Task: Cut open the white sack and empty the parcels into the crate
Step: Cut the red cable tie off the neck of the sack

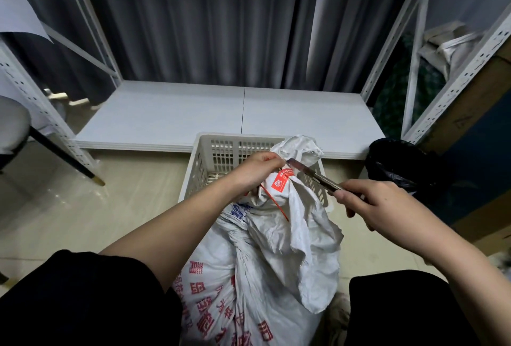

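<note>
Pinching the red plastic tie (272, 202) at the gathered neck of the white woven sack (265, 262), my left hand (255, 170) holds it taut. My right hand (378, 204) grips a slim metal utility knife (312, 173), its blade tip touching that neck. Behind the sack stands the white slotted plastic crate (218, 155).

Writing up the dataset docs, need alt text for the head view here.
Seen from above, a left hand pinches the tied neck of a white sack by its red tie while the right hand holds a knife, blade at the knot. A white crate stands just behind on the floor, a black bin to its right.
</note>
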Demonstrator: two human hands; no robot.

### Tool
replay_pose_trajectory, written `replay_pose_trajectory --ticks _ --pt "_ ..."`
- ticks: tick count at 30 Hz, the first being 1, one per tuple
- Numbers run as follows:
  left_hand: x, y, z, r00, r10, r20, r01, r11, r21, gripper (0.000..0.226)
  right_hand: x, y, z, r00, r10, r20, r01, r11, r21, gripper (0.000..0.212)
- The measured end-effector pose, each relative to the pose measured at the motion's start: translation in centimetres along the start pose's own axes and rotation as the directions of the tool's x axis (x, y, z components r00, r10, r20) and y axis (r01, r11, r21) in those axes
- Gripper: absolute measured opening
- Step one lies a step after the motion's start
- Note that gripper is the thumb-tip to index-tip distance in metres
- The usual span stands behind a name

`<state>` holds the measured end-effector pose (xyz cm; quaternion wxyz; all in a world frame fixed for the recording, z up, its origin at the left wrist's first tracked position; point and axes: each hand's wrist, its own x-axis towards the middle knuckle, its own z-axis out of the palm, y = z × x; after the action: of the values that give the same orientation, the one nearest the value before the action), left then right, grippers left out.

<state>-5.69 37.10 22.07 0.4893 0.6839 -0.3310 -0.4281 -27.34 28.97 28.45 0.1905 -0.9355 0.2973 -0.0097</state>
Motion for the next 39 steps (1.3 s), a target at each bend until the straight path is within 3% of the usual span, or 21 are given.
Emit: replay_pose_trajectory --ticks 3,15,20,25,30,34,39 --pt "0.0 -0.1 0.0 1.0 -0.005 -0.001 0.005 1.0 -0.003 0.022 0.1 -0.7 0.1 1.0 -0.002 -0.011 0.001 0.994 -0.109 0.027" --pt "0.0 -0.1 0.1 0.998 0.023 -0.052 -0.02 0.998 0.055 0.023 0.9 -3.0 -0.1 1.0 -0.007 0.018 0.011 0.974 -0.228 0.032" --pt "0.3 -0.2 0.3 0.995 0.077 -0.058 -0.072 0.994 0.082 0.025 0.9 -4.0 0.0 0.996 -0.08 -0.039 0.055 0.896 -0.441 0.036" --pt "0.4 -0.2 0.3 0.996 0.067 -0.059 -0.063 0.996 0.064 0.023 1.4 -4.2 1.3 0.993 -0.12 -0.014 0.096 0.85 -0.519 0.035" --pt "0.3 0.0 -0.3 0.997 0.031 -0.071 -0.03 0.999 0.027 0.023 0.8 -3.2 1.6 0.995 -0.094 -0.022 0.072 0.87 -0.487 0.037" --pt "0.3 -0.2 -0.6 0.996 0.068 -0.064 -0.062 0.994 0.093 0.023 0.6 -3.0 1.8 0.998 -0.064 -0.019 0.048 0.886 -0.461 0.036" --pt "0.3 -0.9 -0.8 0.961 0.239 -0.138 -0.187 0.933 0.308 0.034 0.7 -2.0 1.3 0.996 0.087 0.029 -0.08 0.978 -0.193 0.024"
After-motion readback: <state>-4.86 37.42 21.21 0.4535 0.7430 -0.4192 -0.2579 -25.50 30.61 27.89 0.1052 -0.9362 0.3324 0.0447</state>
